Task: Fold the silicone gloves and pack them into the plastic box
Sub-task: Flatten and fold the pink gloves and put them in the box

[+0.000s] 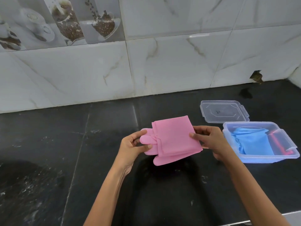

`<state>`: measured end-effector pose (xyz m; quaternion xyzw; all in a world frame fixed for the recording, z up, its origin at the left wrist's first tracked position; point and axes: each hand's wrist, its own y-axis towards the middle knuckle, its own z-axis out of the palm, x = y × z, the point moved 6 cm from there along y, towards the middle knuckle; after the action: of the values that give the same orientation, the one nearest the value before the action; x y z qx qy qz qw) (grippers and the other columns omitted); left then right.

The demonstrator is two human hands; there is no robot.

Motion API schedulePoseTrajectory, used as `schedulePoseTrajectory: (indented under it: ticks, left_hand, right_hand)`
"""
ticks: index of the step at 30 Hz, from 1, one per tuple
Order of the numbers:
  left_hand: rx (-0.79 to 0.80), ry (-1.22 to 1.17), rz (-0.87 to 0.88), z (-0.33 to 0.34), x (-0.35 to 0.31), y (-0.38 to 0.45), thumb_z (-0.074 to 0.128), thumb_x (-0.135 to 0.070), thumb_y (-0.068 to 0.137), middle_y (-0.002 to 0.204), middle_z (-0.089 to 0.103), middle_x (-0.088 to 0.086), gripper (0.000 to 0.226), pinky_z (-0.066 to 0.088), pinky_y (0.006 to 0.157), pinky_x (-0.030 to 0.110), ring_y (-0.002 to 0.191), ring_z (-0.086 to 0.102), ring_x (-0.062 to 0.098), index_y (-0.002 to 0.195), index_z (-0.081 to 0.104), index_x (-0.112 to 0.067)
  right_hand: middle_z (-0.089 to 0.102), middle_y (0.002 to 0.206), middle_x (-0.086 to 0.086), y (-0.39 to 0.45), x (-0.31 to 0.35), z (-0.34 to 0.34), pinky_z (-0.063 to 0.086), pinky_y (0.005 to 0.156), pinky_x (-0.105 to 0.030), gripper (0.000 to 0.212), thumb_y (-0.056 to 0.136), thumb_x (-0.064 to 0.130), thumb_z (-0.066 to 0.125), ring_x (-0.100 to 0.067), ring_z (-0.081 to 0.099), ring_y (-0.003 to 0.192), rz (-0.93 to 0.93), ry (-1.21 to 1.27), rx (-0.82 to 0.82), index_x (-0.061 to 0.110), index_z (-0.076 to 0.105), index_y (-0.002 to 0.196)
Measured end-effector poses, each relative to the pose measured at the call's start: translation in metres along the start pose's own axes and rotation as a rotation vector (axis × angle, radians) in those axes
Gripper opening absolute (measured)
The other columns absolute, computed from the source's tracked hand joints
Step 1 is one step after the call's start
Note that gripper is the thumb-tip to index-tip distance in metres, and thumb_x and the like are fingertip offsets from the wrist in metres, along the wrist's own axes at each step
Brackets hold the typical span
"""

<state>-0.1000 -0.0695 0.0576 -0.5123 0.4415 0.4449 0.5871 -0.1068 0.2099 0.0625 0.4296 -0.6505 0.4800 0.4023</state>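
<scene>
A pink silicone glove (174, 137) is folded over on itself and held above the black counter, cuff part on top and finger tips poking out at the left and bottom. My left hand (133, 147) pinches the finger end at its left side. My right hand (210, 141) grips the folded right edge. To the right stands the clear plastic box (260, 159) with a folded blue glove (254, 141) inside and a strip of red or pink at its right wall. The box's clear lid (224, 111) lies flat just behind it.
The black stone counter (81, 152) runs to a marble-tiled wall (97, 75) at the back. A chipped hole in the tile (257, 76) sits at the far right. The counter's front edge shows at bottom right.
</scene>
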Motion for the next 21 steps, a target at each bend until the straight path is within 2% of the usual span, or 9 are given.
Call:
schedulePoseTrajectory:
  ticks: [2,4,6,12,15,19,21]
  left_hand:
    - [0.028,0.008,0.015,0.023,-0.009,0.001,0.076,0.013,0.066,0.099,0.075,-0.003,0.058,0.057,0.074,0.020,0.091,0.069,0.007,0.118,0.065,-0.012]
    - [0.058,0.013,0.028,0.053,-0.017,0.003,0.076,0.014,0.066,0.097,0.075,-0.006,0.057,0.056,0.072,0.018,0.089,0.069,0.005,0.115,0.066,-0.014]
    - [0.083,0.017,0.036,0.089,-0.021,0.007,0.076,0.015,0.066,0.096,0.075,-0.006,0.056,0.056,0.070,0.017,0.086,0.070,0.004,0.114,0.067,-0.013]
    - [0.136,0.042,0.036,0.197,-0.019,0.019,0.076,0.014,0.067,0.091,0.073,-0.001,0.054,0.055,0.065,0.016,0.079,0.069,0.004,0.113,0.067,-0.012]
    - [0.151,0.058,0.016,0.244,-0.011,0.026,0.075,0.015,0.067,0.096,0.073,0.000,0.054,0.056,0.069,0.018,0.085,0.068,0.007,0.114,0.067,-0.010]
    - [0.163,0.104,-0.008,0.283,-0.001,0.033,0.074,0.014,0.069,0.102,0.071,0.001,0.051,0.056,0.072,0.018,0.090,0.065,0.010,0.112,0.067,-0.012]
    - [0.164,0.150,-0.026,0.295,0.004,0.034,0.073,0.014,0.071,0.101,0.069,0.001,0.049,0.056,0.069,0.017,0.089,0.064,0.011,0.112,0.066,-0.013]
  right_hand:
    - [0.072,0.104,-0.008,-0.005,0.004,-0.025,0.058,0.077,-0.040,0.034,0.081,0.008,0.072,-0.025,0.068,0.094,-0.008,0.045,-0.009,0.007,0.067,0.115]
    - [0.073,0.101,-0.008,-0.009,0.008,-0.059,0.058,0.066,-0.030,0.030,0.081,0.008,0.072,-0.022,0.069,0.089,-0.027,0.065,-0.030,0.007,0.068,0.111]
    - [0.073,0.098,-0.007,-0.012,0.011,-0.097,0.055,0.061,-0.027,0.026,0.081,0.008,0.071,-0.019,0.068,0.086,-0.043,0.063,-0.054,0.009,0.071,0.107]
    - [0.070,0.100,-0.006,-0.006,-0.002,-0.203,0.057,0.070,-0.037,0.024,0.083,0.006,0.069,-0.020,0.066,0.092,-0.034,0.018,-0.121,0.009,0.069,0.107]
    - [0.071,0.099,-0.005,0.000,-0.016,-0.246,0.057,0.066,-0.032,0.026,0.084,0.006,0.068,-0.018,0.066,0.090,-0.019,-0.008,-0.131,0.008,0.069,0.110]
    - [0.070,0.095,-0.001,0.009,-0.035,-0.276,0.056,0.060,-0.027,0.028,0.085,0.005,0.067,-0.015,0.065,0.088,-0.001,-0.065,-0.142,0.005,0.067,0.113]
    - [0.069,0.099,-0.008,0.012,-0.044,-0.284,0.059,0.065,-0.035,0.031,0.084,0.004,0.067,-0.023,0.066,0.092,0.000,-0.128,-0.163,0.004,0.065,0.115]
